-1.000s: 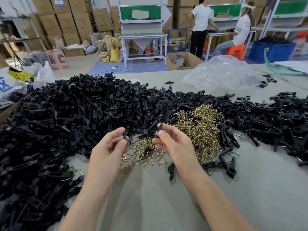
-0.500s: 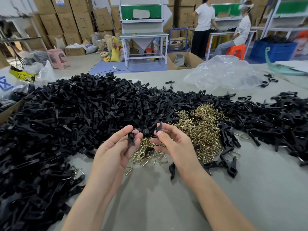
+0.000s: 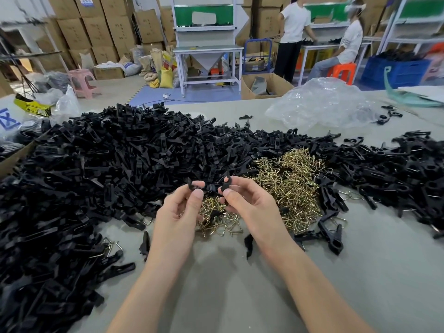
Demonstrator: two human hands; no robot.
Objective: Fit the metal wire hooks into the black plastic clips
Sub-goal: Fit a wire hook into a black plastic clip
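Two small black clips (image 3: pixel 225 182), pinched in left hand (image 3: pixel 177 212), right hand (image 3: pixel 249 207)

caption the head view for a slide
Left hand pinches a black clip, right hand a second clip, above the wire hooks.

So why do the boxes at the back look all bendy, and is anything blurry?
Head view: the wide-angle lens bows the cardboard boxes and shelf frame near the edges; the left hand with its black clip and the right hand with its black clip look sharp; the seated person far back is smeared; soft shadows fall under the hands on the table; the plastic bag glints.
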